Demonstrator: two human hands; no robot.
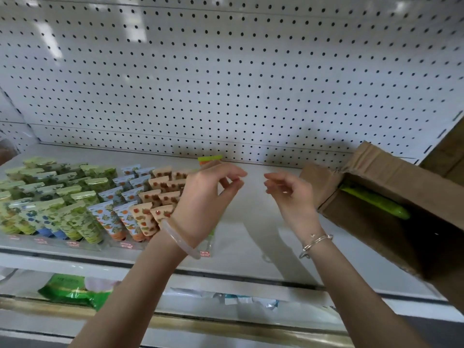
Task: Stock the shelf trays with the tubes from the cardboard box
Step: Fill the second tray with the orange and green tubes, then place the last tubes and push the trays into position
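Rows of tubes stand cap-down in clear trays on the white shelf: green ones at the left, blue ones with orange print, then peach ones. A single tube with a green-and-orange top stands at the back, just behind my left hand. That hand hovers over the tray to the right of the peach row, fingers loosely curled and holding nothing. My right hand hangs beside it, also loosely curled and holding nothing. The open cardboard box lies on the shelf at the right with a green tube inside.
A white pegboard backs the shelf. Bare shelf surface lies between the trays and the box. On the lower shelf sit a green packet and some pale packaging.
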